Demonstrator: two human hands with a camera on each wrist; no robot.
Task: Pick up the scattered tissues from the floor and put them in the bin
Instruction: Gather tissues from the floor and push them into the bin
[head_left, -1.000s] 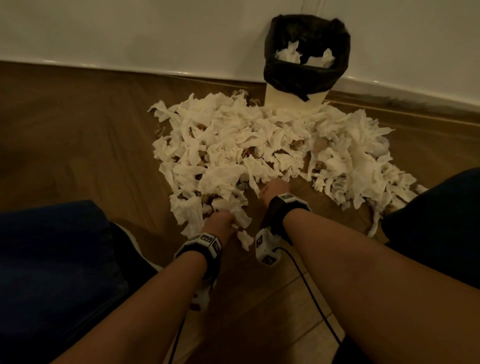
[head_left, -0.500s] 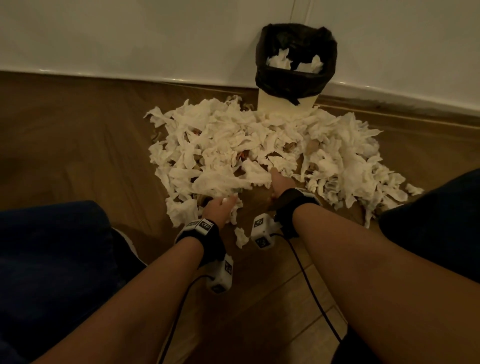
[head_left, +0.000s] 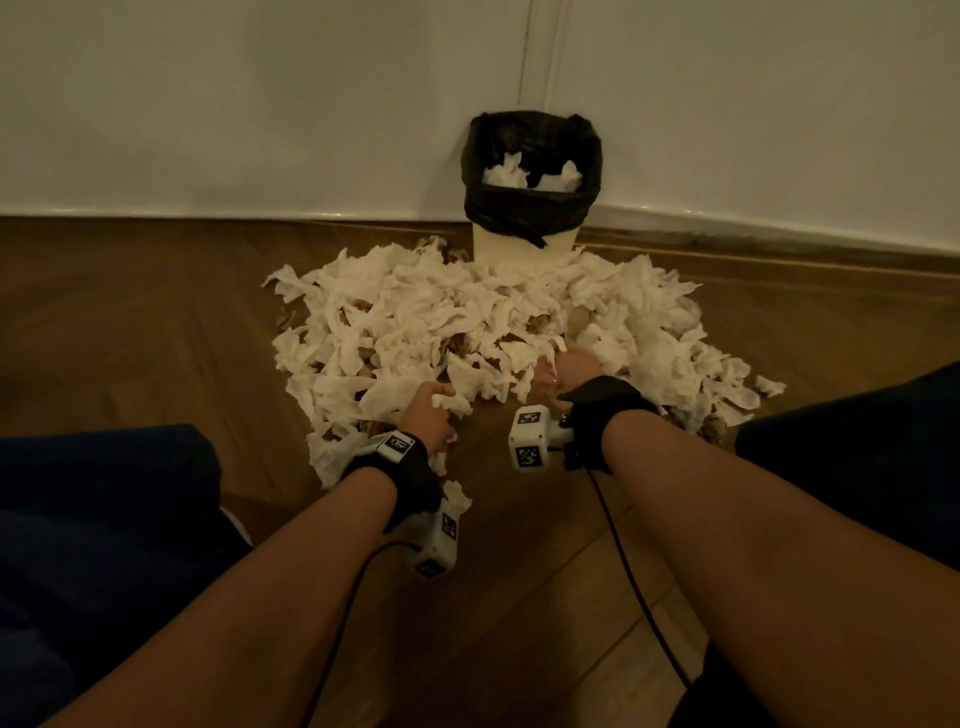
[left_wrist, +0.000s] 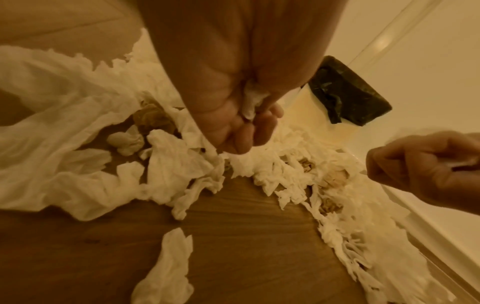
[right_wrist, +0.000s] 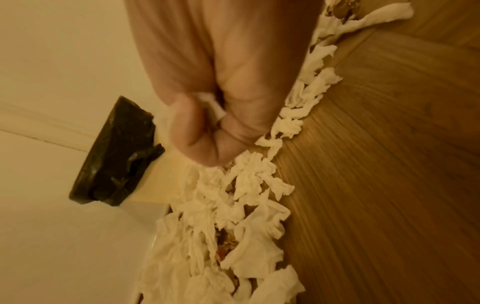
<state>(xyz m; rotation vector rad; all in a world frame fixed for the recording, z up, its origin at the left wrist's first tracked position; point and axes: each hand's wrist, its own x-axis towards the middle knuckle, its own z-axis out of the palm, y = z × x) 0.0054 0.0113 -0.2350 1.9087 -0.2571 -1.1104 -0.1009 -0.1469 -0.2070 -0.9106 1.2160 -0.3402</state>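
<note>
Since a second ago both our hands have gone from raking at the near edge of the heap to closing on paper and starting to lift. Left hand (head_left: 430, 415): grip fully curled, a wad of tissue (left_wrist: 250, 100) squeezed out between fingers and palm. Right hand (head_left: 558, 371): also fisted, a white scrap (right_wrist: 210, 102) showing at the thumb crease, so it holds tissue too, amount unclear. The head view has also tipped up, so the bin (head_left: 524, 244) sits lower in the picture.

We judge one grab done and the carry to the bin next. Task barely started: a few tissues already show inside the black liner (head_left: 532, 156), most still lie on the floor (head_left: 130, 322).

The tissues (head_left: 467, 322) form a wide fan right up against the bin's base and spread toward us. Long axis of the heap runs left-right, roughly along the wall (head_left: 260, 104). Individual sheets are crumpled, no common direction. One loose piece (left_wrist: 166, 269) lies apart, nearer us. The bin stands upright against the wall, mouth up.
</note>
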